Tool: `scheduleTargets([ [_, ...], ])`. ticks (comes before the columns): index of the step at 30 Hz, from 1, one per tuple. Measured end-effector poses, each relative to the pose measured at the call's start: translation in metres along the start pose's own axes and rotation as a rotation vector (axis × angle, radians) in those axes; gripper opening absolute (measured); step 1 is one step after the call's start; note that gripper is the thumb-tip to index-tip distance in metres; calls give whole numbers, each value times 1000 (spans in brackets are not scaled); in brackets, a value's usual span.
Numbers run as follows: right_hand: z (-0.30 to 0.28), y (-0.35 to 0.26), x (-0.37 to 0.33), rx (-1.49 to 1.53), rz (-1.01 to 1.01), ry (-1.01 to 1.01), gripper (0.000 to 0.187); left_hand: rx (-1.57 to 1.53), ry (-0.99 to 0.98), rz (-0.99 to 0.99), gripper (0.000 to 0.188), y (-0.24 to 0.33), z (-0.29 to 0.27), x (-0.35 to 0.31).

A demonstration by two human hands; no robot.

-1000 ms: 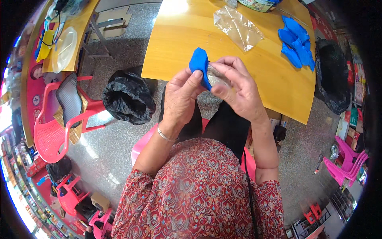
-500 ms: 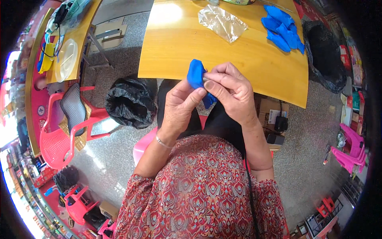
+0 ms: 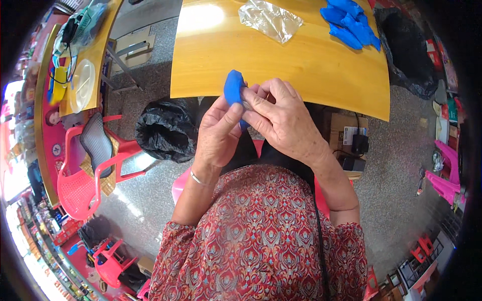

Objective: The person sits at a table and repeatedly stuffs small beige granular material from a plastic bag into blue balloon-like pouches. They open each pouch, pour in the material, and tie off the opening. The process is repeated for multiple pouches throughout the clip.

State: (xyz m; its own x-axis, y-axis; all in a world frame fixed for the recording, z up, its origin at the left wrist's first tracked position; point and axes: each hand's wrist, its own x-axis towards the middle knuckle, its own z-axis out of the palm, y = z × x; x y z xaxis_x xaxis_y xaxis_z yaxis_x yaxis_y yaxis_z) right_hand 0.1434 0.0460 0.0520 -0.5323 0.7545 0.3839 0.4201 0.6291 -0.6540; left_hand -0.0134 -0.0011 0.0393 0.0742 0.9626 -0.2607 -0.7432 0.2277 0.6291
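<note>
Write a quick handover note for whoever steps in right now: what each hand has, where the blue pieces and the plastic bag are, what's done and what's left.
Left hand: pinching the blue piece at the near table edge.
Right hand: fingers closed on the same piece from the other side; something small and clear between the fingertips, too hidden to name.
Wooden table: pile of blue pieces at the far right, crumpled clear plastic bag far centre.
Black bag on the floor to the left.
Done: cannot tell.
Left: the piece in hand, and seemingly the pile.

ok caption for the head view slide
Both hands, left hand and right hand, pinch a blue piece above the wooden table.
</note>
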Motion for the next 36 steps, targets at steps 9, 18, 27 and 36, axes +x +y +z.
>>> scheduleTargets([
  [9, -13, 17, -4, 621, 264, 119, 14, -179, -119, -203, 52, 0, -16, -10],
  [18, -9, -3, -3, 356, 129, 180, 12, -17, -178, -188, 53, 4, -5, -19],
  [27, -2, -1, -6, -93, -27, 73, 15, 155, -44, -178, 44, 3, -2, -25],
  [36, 7, 2, 0, 211, -56, 166, 10, 187, 116, -49, 37, 0, 6, -29],
])
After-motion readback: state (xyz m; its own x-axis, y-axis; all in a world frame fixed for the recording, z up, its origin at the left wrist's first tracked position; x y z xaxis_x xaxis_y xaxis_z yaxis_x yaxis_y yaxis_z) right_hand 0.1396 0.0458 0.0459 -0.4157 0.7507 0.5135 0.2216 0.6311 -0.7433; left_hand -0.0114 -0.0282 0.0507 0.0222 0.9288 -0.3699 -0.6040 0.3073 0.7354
